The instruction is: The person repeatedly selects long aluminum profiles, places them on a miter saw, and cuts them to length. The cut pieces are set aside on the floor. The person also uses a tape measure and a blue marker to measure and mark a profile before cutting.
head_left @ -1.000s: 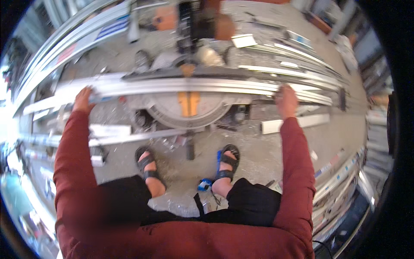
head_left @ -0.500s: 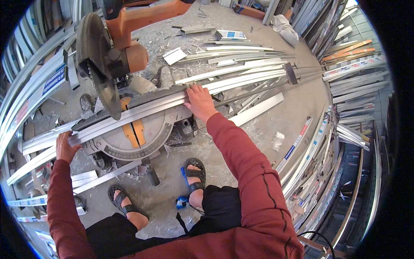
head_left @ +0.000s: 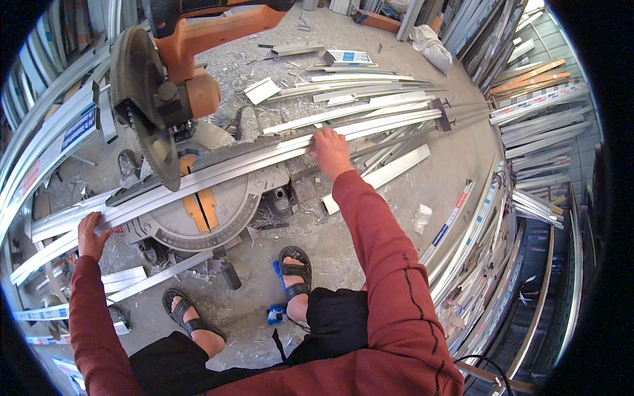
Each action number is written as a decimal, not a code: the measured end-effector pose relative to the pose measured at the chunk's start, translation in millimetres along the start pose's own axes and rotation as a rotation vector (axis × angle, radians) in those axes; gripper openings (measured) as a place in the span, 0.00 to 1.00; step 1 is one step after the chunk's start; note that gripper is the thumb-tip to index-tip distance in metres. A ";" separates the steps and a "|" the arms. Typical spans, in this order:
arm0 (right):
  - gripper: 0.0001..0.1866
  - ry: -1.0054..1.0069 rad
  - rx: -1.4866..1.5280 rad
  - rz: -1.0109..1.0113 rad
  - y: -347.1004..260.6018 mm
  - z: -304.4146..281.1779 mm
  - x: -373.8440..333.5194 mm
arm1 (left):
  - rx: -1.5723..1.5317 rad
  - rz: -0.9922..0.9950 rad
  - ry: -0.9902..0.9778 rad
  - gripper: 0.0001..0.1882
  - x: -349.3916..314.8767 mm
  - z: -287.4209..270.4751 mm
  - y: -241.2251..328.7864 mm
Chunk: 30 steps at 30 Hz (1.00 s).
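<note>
Long silvery metal profiles (head_left: 228, 165) lie along the dark fence (head_left: 231, 153) of a mitre saw, across its round base (head_left: 236, 204). The saw's toothed blade (head_left: 170, 162) is raised over them, beneath an orange handle (head_left: 224, 32). My left hand (head_left: 91, 236) is curled over the profiles left of the saw base. Right of the base, my right hand (head_left: 330, 152) grips them from above, with its fingers bent over the far edge. Part of the fingers of both hands is hidden.
A dark end stop (head_left: 440, 115) on rods stands at the right. Loose strips (head_left: 378, 179) and shavings lie on the floor. Stacked profiles (head_left: 472, 254) line the right side, more (head_left: 63, 132) the left. My sandalled feet are near a blue object (head_left: 276, 313).
My right hand has slid to the right along the profiles, away from the blade. My left hand sits slightly lower and further left in the picture, and the whole view has shifted a little.
</note>
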State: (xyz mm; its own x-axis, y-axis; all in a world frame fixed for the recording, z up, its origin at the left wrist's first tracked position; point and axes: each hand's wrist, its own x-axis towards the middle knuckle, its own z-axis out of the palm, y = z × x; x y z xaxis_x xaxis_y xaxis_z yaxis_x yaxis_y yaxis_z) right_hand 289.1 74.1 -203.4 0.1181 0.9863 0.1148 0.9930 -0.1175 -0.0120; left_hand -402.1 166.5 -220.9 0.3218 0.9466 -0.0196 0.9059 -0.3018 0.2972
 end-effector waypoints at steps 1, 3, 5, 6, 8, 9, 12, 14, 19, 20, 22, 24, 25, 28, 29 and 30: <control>0.19 0.007 0.014 -0.016 -2.8 1.3 -0.6 | -0.007 0.008 -0.002 0.32 1.5 -0.3 4.4; 0.19 0.013 0.037 -0.051 -12.1 1.7 -0.9 | -0.019 0.020 -0.006 0.32 4.1 -2.7 15.0; 0.20 0.013 0.053 -0.089 -23.8 -0.4 -0.6 | -0.026 0.010 -0.037 0.31 8.6 -5.5 29.7; 0.26 -0.084 0.051 -0.074 -32.2 -6.7 0.9 | -0.029 0.005 -0.053 0.31 10.7 -7.2 35.5; 0.27 -0.070 0.075 -0.104 -44.3 -9.1 3.0 | -0.033 -0.022 -0.065 0.31 10.7 -6.7 41.3; 0.27 -0.061 0.095 -0.120 -51.9 -8.4 3.9 | -0.028 -0.038 -0.071 0.31 10.2 -10.4 40.1; 0.29 -0.073 0.119 -0.114 -63.4 -10.9 5.8 | 0.081 0.140 -0.104 0.32 21.8 -20.8 30.1; 0.30 -0.061 0.181 -0.158 -72.5 -8.2 9.8 | 0.122 0.077 0.003 0.32 43.8 -47.2 -6.4; 0.31 -0.082 0.104 -0.153 -64.3 -9.3 -0.3 | -0.024 0.163 0.554 0.22 164.3 -218.5 144.7; 0.31 -0.106 0.096 -0.135 -63.0 -9.9 -2.1 | -0.147 0.323 0.562 0.23 178.2 -246.5 199.0; 0.32 -0.151 0.079 -0.106 -61.4 -13.2 -2.9 | -0.333 0.587 0.478 0.28 197.9 -278.8 293.0; 0.32 -0.120 0.093 -0.138 -81.6 -16.8 7.8 | -0.323 0.666 0.318 0.31 183.0 -305.2 373.7; 0.32 -0.117 0.088 -0.131 -84.2 -15.5 7.6 | -0.230 0.676 0.276 0.33 187.3 -300.3 403.2; 0.33 -0.117 0.124 -0.138 -88.7 -15.1 9.1 | 0.049 0.545 -0.048 0.27 173.3 -279.9 457.1; 0.33 -0.120 0.136 -0.140 -90.9 -14.4 9.7 | 0.156 0.516 -0.042 0.26 151.5 -283.7 467.8; 0.33 -0.121 0.076 -0.075 -62.8 -5.0 -2.0 | 0.161 0.573 -0.093 0.26 164.5 -261.1 484.1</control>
State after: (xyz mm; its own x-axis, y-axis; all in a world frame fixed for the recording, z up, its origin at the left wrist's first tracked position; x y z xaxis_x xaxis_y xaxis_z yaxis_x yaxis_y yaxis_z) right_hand 226.5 79.0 -197.9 0.0385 0.9993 -0.0027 0.9958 -0.0386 -0.0833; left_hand 17.5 205.6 169.0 0.7871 0.6166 0.0152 0.6092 -0.7810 0.1372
